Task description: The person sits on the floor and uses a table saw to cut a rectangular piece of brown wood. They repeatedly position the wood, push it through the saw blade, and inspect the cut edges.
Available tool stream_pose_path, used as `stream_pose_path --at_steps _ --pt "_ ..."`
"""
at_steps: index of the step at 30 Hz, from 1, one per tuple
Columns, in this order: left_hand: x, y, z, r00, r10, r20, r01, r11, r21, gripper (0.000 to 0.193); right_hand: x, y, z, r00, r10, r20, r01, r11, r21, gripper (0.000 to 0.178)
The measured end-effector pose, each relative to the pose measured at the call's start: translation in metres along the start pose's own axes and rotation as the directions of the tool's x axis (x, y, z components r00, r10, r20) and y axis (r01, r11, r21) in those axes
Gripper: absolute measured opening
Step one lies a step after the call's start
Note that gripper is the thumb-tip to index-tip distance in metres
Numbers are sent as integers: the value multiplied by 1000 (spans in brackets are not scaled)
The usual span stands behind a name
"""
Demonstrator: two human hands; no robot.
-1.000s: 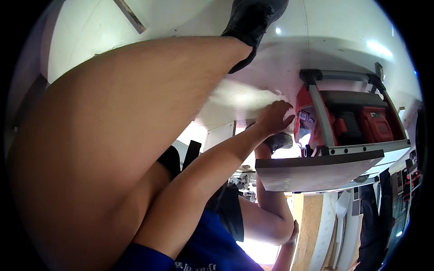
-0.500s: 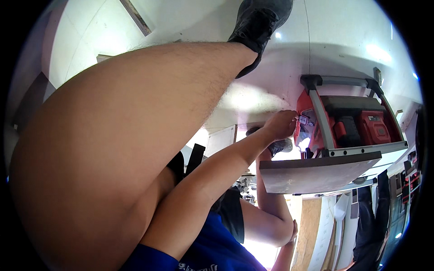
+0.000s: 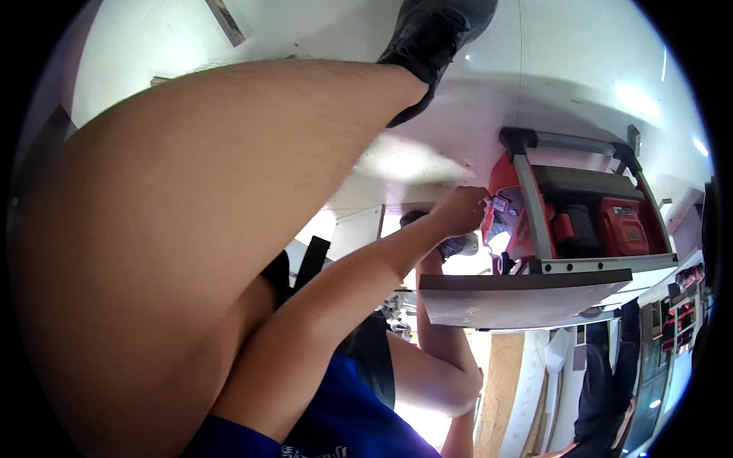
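Note:
My left hand (image 3: 462, 211) reaches across to the red side of a machine that looks like a table saw (image 3: 527, 175), with a grey tubular frame. Its fingers are curled together, fingertips against or close to a small labelled part (image 3: 500, 203) on that side. Whatever they pinch is too small to make out. Inside the frame sit a black and red block and a red unit (image 3: 624, 226) resembling a battery or charger. A flat grey panel (image 3: 527, 298) lies along the frame's edge. My right hand (image 3: 479, 378) rests at my right knee, its fingers mostly hidden.
My bare left leg (image 3: 198, 214) fills the left, its black shoe (image 3: 439, 46) on the pale floor. A wooden strip (image 3: 225, 21) lies at the far left. Past the panel shows a toothed saw blade (image 3: 592, 312). Another person's dark trousers (image 3: 605, 382) appear at lower right, near shelves.
The whole view has shifted slightly, so the machine and my left arm appear a little further left. My left hand stays at the machine's red side.

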State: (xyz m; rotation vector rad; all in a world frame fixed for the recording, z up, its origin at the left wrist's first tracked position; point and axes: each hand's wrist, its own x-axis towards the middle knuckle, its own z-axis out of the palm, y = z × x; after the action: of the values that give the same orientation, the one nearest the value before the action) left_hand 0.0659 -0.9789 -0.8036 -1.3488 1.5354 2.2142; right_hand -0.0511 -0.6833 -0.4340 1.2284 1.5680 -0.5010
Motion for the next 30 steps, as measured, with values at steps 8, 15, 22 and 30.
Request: stream_pose_path --at_steps 8,15,22,30 --pt "2 1 -5 991 -66 118 68 997 -19 33 -7 -8 -1 999 10 -32 -11 1000 -17 51" --pt "5 -6 -4 981 -52 185 82 983 -163 45 -12 -13 1 999 4 -51 -5 1000 -23 48" --pt "9 -2 -11 964 -97 248 132 983 -127 48 -19 -13 6 998 -5 -68 3 999 -32 45" --pt "12 -6 -4 969 -109 223 147 976 -160 43 -21 -6 7 998 -6 -62 4 999 -33 42"
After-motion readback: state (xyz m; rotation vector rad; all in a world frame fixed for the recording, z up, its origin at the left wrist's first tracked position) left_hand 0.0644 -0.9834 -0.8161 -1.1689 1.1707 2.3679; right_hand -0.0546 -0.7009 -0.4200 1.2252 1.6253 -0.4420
